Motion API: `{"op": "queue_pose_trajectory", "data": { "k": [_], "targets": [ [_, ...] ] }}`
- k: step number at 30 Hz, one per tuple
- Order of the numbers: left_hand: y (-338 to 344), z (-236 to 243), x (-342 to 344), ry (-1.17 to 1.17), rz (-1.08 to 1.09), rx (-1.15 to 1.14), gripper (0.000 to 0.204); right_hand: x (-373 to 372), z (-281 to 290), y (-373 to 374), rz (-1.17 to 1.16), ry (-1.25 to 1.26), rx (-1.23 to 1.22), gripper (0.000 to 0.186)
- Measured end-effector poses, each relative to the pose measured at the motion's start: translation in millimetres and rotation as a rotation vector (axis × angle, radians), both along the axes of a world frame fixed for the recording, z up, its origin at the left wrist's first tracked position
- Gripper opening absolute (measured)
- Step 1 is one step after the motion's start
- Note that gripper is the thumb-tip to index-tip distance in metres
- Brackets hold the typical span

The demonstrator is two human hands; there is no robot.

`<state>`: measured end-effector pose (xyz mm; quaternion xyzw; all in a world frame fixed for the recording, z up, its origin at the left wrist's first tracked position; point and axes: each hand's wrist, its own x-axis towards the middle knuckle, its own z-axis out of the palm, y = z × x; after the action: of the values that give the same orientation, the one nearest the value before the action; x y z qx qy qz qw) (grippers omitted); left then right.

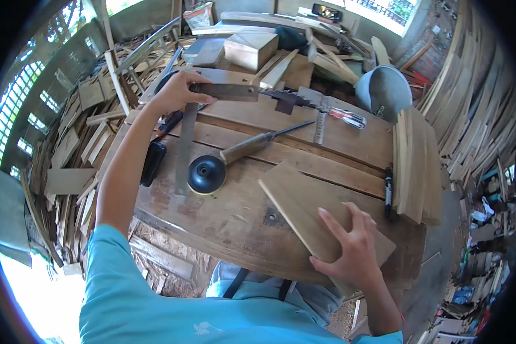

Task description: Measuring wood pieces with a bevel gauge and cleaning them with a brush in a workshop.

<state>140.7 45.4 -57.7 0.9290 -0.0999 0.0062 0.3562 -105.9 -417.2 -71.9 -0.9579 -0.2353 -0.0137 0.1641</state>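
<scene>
My left hand [180,90] is closed on an L-shaped metal square [186,143] at the far left of the wooden workbench [229,212]. One leg of the square points right and the other hangs toward me, its lower end blurred. Under my right hand [352,249] lies a flat, pale wooden board [304,200], angled across the near right of the bench. The thumb and fingers grip across this board. Between the hands rest a chisel [249,146] with a wooden handle and a round black dome-shaped thing [207,174].
A black case-like object [153,163] lies by the bench's left edge. Farther back are a toothed dark blade [292,97] and a red-and-white handle [348,118]. A marker [389,189] lies beside stacked boards [415,166]. A grey bucket [384,89] and wood piles surround the bench.
</scene>
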Motion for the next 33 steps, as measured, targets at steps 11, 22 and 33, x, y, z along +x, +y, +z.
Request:
{"op": "queue_pose_trajectory", "data": {
  "k": [11, 22, 33],
  "targets": [
    [9.1, -35.6, 36.1, -0.223, -0.059, 0.208, 0.05, 41.9, -8.6, -3.3, 0.309, 0.122, 0.051, 0.092],
    [69.9, -45.4, -89.7, -0.161, 0.225, 0.561, 0.07, 82.6, -8.2, 6.1, 0.548, 0.213, 0.005, 0.095],
    [68.5, -46.9, -86.6, 0.057, 0.399, 0.33, 0.072, 83.4, -15.5, 8.8, 0.537, 0.147, 0.066, 0.09]
  ]
}}
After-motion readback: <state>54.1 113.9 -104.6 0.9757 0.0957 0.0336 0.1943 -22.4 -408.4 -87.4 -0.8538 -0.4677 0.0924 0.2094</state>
